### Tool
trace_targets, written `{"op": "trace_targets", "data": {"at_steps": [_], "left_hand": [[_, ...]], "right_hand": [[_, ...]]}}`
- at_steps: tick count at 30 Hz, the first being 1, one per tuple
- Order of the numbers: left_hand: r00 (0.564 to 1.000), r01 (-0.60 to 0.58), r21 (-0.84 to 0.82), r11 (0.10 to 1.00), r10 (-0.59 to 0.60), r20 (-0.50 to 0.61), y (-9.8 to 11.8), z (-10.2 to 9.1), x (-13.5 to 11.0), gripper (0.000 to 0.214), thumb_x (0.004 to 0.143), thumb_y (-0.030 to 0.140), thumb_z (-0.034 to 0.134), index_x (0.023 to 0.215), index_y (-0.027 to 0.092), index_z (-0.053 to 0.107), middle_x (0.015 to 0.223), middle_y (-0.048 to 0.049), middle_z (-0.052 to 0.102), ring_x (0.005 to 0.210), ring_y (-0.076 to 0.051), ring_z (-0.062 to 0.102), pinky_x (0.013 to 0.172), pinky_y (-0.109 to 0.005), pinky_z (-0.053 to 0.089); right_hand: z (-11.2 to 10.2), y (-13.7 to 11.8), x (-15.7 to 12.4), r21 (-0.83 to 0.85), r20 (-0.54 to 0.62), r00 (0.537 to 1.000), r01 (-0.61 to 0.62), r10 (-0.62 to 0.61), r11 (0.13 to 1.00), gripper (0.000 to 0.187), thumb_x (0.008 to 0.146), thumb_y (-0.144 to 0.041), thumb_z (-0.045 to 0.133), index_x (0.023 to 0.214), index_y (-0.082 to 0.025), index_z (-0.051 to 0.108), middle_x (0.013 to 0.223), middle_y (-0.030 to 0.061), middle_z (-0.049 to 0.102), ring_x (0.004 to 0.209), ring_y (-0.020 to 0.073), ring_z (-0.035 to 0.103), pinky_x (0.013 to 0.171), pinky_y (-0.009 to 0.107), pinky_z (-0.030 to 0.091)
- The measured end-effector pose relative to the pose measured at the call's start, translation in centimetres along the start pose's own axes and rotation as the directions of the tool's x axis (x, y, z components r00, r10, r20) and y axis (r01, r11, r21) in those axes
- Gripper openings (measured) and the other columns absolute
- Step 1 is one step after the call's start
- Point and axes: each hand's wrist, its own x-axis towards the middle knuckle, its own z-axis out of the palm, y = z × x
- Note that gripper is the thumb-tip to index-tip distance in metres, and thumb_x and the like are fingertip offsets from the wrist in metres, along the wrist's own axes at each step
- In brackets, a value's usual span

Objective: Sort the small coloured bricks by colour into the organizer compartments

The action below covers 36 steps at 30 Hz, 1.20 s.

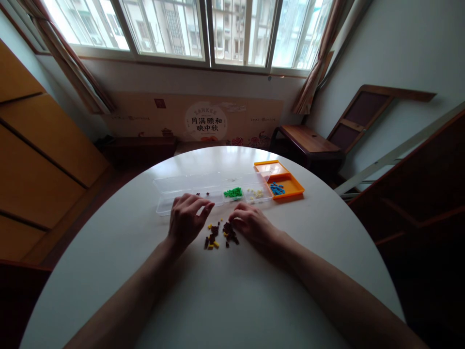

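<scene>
A loose pile of small dark brown and yellow building bricks (214, 235) lies on the white table between my hands. My left hand (187, 215) is over the near edge of a clear plastic compartment box (165, 206), thumb and fingertips bent together; what they hold, if anything, is hidden. At the right side of the pile, the fingers of my right hand (250, 220) curl closed against the brown bricks; their tips are too small to make out. Inside the box are green bricks (233, 193), cream bricks (255, 193) and a few dark pieces (207, 194).
An orange tray (296, 186) with blue bricks (277, 189) in one part stands at the box's right end. The round white table (232, 300) curves away toward a window wall. A wooden bench (308, 138) stands beyond its right edge.
</scene>
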Motion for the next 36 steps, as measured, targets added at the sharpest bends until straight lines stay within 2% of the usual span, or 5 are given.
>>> {"op": "trace_targets", "data": {"at_steps": [6, 15, 21, 25, 36], "left_hand": [[0.94, -0.267, -0.177, 0.947, 0.296, 0.168, 1.0, 0.0, -0.1, 0.01, 0.089, 0.029, 0.06, 0.093, 0.023, 0.066, 0.083, -0.0009, 0.069, 0.078, -0.016, 0.057, 0.075, -0.032, 0.04], [0.948, -0.274, -0.18, 0.945, 0.297, 0.118, 2.0, -0.4, 0.2, 0.011, 0.091, 0.024, 0.055, 0.089, 0.023, 0.065, 0.076, 0.0009, 0.068, 0.074, -0.014, 0.056, 0.07, -0.031, 0.038], [1.0, 0.002, 0.015, 1.0, -0.002, -0.017, 0.5, 0.3, -0.3, 0.012, 0.091, 0.026, 0.056, 0.089, 0.022, 0.066, 0.081, -0.002, 0.07, 0.08, -0.019, 0.057, 0.075, -0.035, 0.039], [0.972, 0.232, 0.133, 0.964, -0.225, -0.063, -0.4, 0.8, -0.4, 0.02, 0.093, 0.027, 0.049, 0.098, 0.021, 0.067, 0.091, -0.0057, 0.07, 0.088, -0.025, 0.057, 0.074, -0.037, 0.038], [0.994, 0.107, 0.052, 0.993, -0.105, -0.031, 0.4, 0.4, -0.3, 0.013, 0.089, 0.024, 0.055, 0.091, 0.021, 0.067, 0.088, -0.0037, 0.07, 0.087, -0.022, 0.058, 0.079, -0.037, 0.04]], "right_hand": [[0.4, 0.2, 1.0, 0.307, -0.07, 0.993, -0.072, 0.098, 0.949, 0.008, 0.086, -0.02, 0.064, 0.084, -0.017, 0.071, 0.082, 0.0023, 0.059, 0.074, 0.0123, 0.056, 0.071, 0.025, 0.045], [0.2, 0.0, 1.3, 0.471, -0.069, 0.991, -0.07, 0.116, 0.879, 0.015, 0.086, -0.028, 0.063, 0.085, -0.017, 0.073, 0.079, 0.003, 0.062, 0.076, 0.0137, 0.058, 0.073, 0.027, 0.047], [0.5, 0.3, 0.6, 0.329, -0.033, 0.993, -0.093, 0.11, 0.94, 0.025, 0.077, -0.01, 0.063, 0.098, -0.02, 0.073, 0.086, 0.0023, 0.062, 0.067, 0.0101, 0.054, 0.065, 0.023, 0.046], [0.7, 0.3, 0.0, 0.131, 0.032, 0.999, -0.031, 0.027, 0.991, 0.03, 0.076, -0.004, 0.061, 0.099, -0.019, 0.074, 0.092, 0.0047, 0.064, 0.079, 0.0134, 0.06, 0.077, 0.026, 0.048], [0.5, -0.2, 0.0, -0.028, 0.044, 0.998, 0.041, -0.039, 0.999, 0.015, 0.085, -0.012, 0.059, 0.088, -0.018, 0.072, 0.09, 0.0049, 0.064, 0.079, 0.0136, 0.059, 0.074, 0.024, 0.045]]}}
